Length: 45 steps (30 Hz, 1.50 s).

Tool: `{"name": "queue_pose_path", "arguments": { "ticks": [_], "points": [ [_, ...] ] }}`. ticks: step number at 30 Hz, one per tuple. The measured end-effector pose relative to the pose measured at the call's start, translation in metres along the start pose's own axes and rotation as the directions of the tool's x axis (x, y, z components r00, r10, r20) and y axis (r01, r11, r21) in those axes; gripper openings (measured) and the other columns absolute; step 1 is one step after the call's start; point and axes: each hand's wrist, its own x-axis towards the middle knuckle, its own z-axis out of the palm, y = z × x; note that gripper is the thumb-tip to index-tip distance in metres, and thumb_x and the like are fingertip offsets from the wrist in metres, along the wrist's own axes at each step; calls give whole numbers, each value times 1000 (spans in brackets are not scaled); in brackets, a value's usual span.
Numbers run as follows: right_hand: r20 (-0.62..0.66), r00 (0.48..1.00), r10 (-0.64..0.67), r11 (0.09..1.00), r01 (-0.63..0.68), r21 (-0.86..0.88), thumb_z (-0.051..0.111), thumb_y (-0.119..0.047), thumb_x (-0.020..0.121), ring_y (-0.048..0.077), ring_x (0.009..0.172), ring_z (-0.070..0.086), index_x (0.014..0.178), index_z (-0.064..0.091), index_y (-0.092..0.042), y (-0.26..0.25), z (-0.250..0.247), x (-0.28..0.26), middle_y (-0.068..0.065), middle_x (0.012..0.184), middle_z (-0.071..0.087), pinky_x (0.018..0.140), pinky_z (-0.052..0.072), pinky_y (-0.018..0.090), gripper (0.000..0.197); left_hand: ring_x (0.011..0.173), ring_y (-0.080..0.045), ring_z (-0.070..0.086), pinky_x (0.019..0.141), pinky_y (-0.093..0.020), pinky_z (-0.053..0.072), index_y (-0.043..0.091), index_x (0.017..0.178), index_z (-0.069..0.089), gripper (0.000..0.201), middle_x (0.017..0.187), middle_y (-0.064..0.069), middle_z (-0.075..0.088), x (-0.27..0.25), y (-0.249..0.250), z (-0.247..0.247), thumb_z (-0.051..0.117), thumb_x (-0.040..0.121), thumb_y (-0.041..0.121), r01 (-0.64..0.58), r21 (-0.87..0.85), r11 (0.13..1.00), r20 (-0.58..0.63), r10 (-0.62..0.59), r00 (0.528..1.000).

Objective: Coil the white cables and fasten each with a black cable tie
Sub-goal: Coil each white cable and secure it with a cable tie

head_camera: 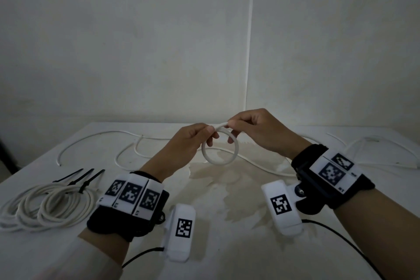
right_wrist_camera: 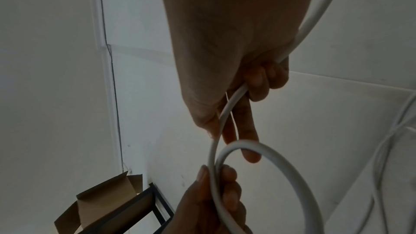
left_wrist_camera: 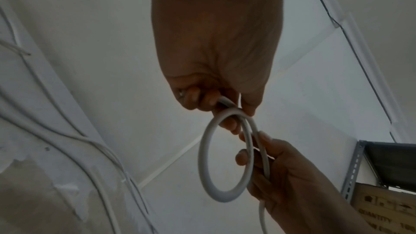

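Above the middle of the table (head_camera: 227,257) I hold a white cable bent into one small loop (head_camera: 219,162). My left hand (head_camera: 210,132) pinches the top of the loop where the strands cross. Beside it, my right hand (head_camera: 230,124) grips the same cable, whose free length trails down to the table behind. The left wrist view shows the loop (left_wrist_camera: 203,157) between the left hand (left_wrist_camera: 225,108) and the right hand (left_wrist_camera: 258,149). In the right wrist view the cable runs through the right hand (right_wrist_camera: 225,131) to the loop (right_wrist_camera: 247,144) and the left hand (right_wrist_camera: 213,175).
Coiled white cables (head_camera: 45,207) lie at the front left, bound with black cable ties (head_camera: 81,179). Loose white cables lie at the back left (head_camera: 95,137) and far right (head_camera: 375,152). A cardboard box (right_wrist_camera: 101,202) on a black shelf stands beyond the table.
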Motion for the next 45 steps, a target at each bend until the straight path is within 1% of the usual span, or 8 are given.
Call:
{"name": "queue_pose_path", "arguments": {
  "ticks": [5,8,15,24,27,35,39,45],
  "points": [
    [9,1000,16,999,-16,-30,53,-35,90,7,84,64,83,72,-23,3,3,0,-4,71,72,99,41,36,23,54,11,47,56,-5,34,-1,90,61,34,74,12,55,0,-1,3,35,100,18,3,17,1000,-10,-2,1000],
    [-3,1000,11,997,-11,-75,53,-43,88,6,84,63,68,70,-28,6,4,1,-8,72,71,97,44,41,30,59,3,45,57,-7,34,15,79,58,30,77,9,55,0,0,4,36,99,18,-8,65,998,5,8,1000],
    [-123,992,-1,994,-12,-107,59,-47,83,7,57,48,53,63,-35,4,7,3,-15,51,58,69,41,32,32,61,-6,40,54,-11,33,15,87,58,25,72,9,51,2,4,7,37,99,17,-10,88,996,-8,11,1000],
    [-192,981,-11,986,-21,-165,61,-36,85,4,49,45,57,64,-21,6,4,3,-13,50,59,59,39,25,32,53,3,54,56,-17,42,14,95,67,27,76,3,61,3,11,-4,40,95,11,10,99,995,-92,-1,996],
    [-158,987,15,986,-40,-159,60,-34,86,9,46,50,65,69,-10,8,7,1,5,64,68,60,45,28,33,64,-2,58,60,-13,46,14,99,68,24,78,3,63,0,11,-12,45,95,9,86,87,992,-16,-85,996],
    [-185,983,8,999,-16,-42,68,-30,81,1,42,51,65,68,-14,5,2,0,-5,59,66,51,41,12,22,74,0,64,67,-13,51,19,93,69,24,78,9,71,-8,9,-17,46,94,10,212,-287,934,158,-173,972],
    [-217,976,-7,1000,3,-19,71,-29,78,1,42,51,64,68,-15,3,-1,-1,-4,59,66,49,39,10,20,87,-11,67,83,-33,52,17,94,68,15,85,4,72,-9,3,-9,58,82,14,251,-403,880,163,-200,966],
    [-223,975,9,997,9,77,78,-25,70,10,46,53,68,68,-1,0,3,-3,4,59,67,50,46,22,26,64,-8,62,67,-30,59,12,94,63,12,69,0,63,-10,4,6,58,83,12,245,-437,866,185,-180,966]
  ]
}}
